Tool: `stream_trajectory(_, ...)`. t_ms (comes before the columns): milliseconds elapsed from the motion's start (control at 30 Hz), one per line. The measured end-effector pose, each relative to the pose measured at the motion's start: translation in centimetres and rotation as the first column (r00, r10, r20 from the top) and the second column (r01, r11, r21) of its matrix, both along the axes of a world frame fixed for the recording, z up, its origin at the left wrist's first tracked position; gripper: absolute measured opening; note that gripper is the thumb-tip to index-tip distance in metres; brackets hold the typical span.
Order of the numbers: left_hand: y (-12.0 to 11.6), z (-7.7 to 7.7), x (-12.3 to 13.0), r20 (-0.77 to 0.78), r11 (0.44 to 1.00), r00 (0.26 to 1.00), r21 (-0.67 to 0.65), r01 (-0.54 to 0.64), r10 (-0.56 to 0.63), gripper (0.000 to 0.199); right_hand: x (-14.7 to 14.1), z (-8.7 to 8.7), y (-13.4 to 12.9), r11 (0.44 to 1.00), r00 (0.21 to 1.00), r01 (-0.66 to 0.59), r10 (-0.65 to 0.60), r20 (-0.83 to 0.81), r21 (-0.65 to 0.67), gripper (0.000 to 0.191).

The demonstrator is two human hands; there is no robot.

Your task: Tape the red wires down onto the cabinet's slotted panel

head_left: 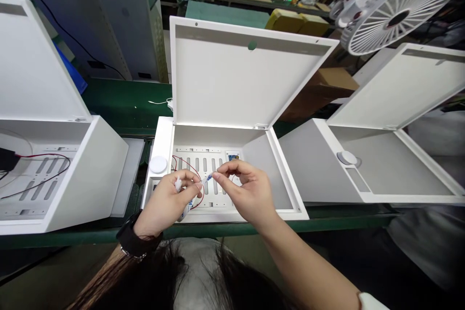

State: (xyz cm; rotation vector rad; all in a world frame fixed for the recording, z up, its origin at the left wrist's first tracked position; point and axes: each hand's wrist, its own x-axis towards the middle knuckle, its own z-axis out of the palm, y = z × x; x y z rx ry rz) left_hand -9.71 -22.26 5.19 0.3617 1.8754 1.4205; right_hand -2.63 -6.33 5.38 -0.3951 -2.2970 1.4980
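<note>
A white metal box (pixel 218 215) stands before me with its lid (pixel 225 77) raised. Over its slotted floor, a small blue-and-white piece (pixel 208 178), perhaps a wire connector, bridges the fingertips of both hands. My left hand (pixel 170 196) is closed, pinching the piece's pale end between thumb and finger. A white plastic bit (pixel 178 184) also sticks out between its fingers, and something blue and white shows under the palm. My right hand (pixel 250 191) pinches the blue end. Red wire (pixel 191 161) loops inside the box. Behind my right fingers lies a blue circuit board (pixel 232 157).
Similar open white boxes stand at left (pixel 83 174) and right (pixel 301 169) on the green bench (pixel 119 106). The left one holds a black part with wires. A white fan (pixel 397 18) hangs at upper right. A cardboard box (pixel 332 82) sits behind.
</note>
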Motion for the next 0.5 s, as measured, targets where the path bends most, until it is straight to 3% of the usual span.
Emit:
stream_trajectory(67,0.1,0.0,0.0,-0.027,1.0,1.0,0.017,-0.006,0.006,0.02,0.0,0.0,0.2,0.999,0.999,0.005,-0.003,-0.036,0.054,0.02)
stream_trajectory(167,0.4,-0.2,-0.1,-0.04,0.999,0.999,0.024,-0.023,0.024,0.018,0.0,0.3,0.6,0.951,0.987,-0.01,0.059,-0.15,0.308,0.038)
stream_trajectory(233,0.5,-0.4,-0.1,-0.062,0.999,0.998,0.023,-0.033,0.034,0.018,-0.1,0.6,0.8,0.843,0.961,-0.093,0.215,-0.173,0.53,0.033)
stream_trajectory(333,0.7,-0.8,-0.1,-0.141,0.999,0.989,0.018,-0.043,0.046,0.016,-0.3,0.7,0.7,0.599,0.897,-0.249,0.439,-0.053,0.761,0.031)
stream_trajectory(400,0.8,-1.1,-0.1,-0.191,0.999,0.98,-0.003,-0.051,0.05,0.013,-0.4,0.6,0.5,0.472,0.877,-0.287,0.479,0.031,0.834,0.029)
stream_trajectory(500,0.9,-1.4,-0.1,-0.265,0.997,0.964,-0.057,-0.052,0.035,0.013,-0.7,0.4,0.4,0.37,0.871,-0.303,0.481,0.098,0.878,0.027)
